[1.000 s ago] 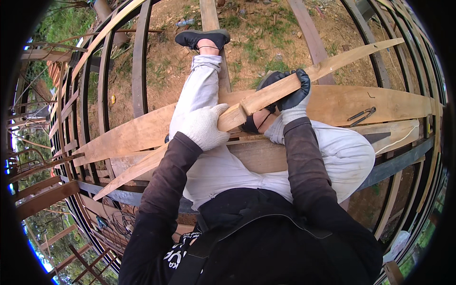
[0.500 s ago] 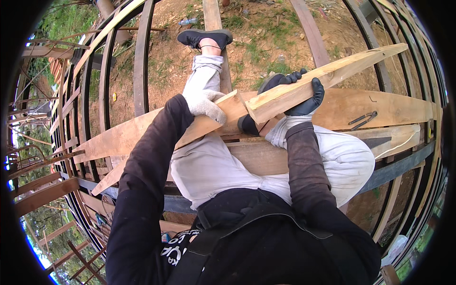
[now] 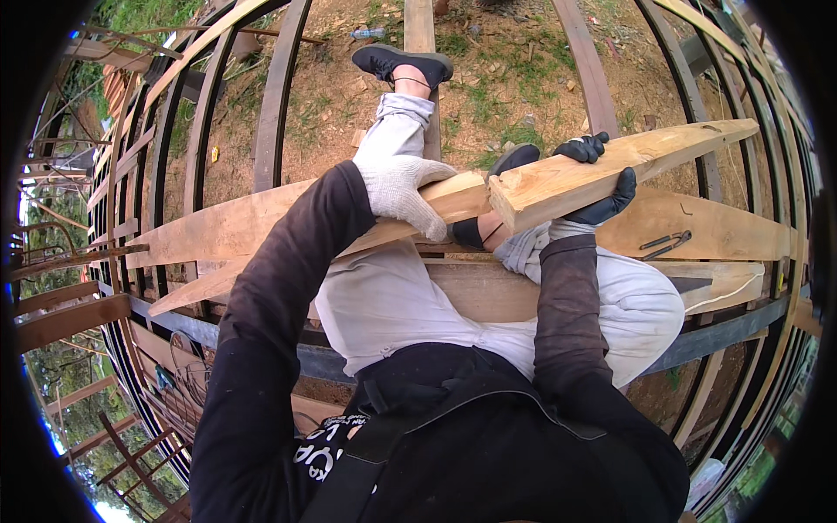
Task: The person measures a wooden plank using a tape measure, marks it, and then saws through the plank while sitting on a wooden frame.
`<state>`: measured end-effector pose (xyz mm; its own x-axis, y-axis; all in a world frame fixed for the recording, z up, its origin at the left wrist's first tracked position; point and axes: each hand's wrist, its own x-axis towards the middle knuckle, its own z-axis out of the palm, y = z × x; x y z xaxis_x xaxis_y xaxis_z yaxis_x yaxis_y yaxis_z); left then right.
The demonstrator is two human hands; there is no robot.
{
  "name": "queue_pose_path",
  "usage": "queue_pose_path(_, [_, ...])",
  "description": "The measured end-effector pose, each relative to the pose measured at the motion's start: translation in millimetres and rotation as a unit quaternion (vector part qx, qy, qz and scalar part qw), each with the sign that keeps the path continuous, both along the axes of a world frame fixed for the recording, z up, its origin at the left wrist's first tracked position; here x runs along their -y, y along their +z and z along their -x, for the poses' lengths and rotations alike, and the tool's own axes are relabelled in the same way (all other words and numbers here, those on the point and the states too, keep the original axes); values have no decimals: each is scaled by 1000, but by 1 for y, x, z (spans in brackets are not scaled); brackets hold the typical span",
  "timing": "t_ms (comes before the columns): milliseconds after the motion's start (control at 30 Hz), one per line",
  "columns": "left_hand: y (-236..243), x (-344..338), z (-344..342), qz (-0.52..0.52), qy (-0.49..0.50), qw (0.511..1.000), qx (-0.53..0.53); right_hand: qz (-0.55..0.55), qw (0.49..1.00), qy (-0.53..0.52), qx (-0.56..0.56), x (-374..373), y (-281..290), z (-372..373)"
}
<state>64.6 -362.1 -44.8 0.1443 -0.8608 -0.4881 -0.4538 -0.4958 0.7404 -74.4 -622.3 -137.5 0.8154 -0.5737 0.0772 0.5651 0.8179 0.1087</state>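
Note:
My left hand (image 3: 401, 193), in a white knitted glove, is closed over a squared wooden beam (image 3: 462, 197), thumb stretched along its top. This beam slants down to the left under my forearm and comes out as a tapering end. In my right hand (image 3: 609, 207), gloved in black, is a second wooden beam (image 3: 628, 166). My fingers show over its far edge, my thumb along its near side. It slopes up to the right. The ends of the two beams nearly meet between my hands; whether they touch I cannot tell.
Wide planks (image 3: 227, 223) lie across the dark joists (image 3: 277, 105) beneath me. Pincers (image 3: 666, 245) and a bent nail (image 3: 686, 209) rest on the right plank part. Gaps between the joists show earth and grass below. A coil of thin rods (image 3: 187, 357) lies at the left.
The right beam has come down towards me, and its end no longer overlaps the left beam as much. The left beam has slid slightly right, and my left thumb has stretched out. The view has shifted.

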Motion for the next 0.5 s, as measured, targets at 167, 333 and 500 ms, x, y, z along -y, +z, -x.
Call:
queue_pose_path(167, [-43, -3, 4, -4, -5, 941, -338, 94, 966, 15, -239, 5, 24, 4])
queue_pose_path(333, [-80, -2, 20, -86, 37, 847, -523, 38, 991, 15, -125, 0, 16, 22])
queue_pose_path(500, [-78, -13, 34, -133, 56, 813, -565, -57, 987, -13, 150, 5, 43, 22])
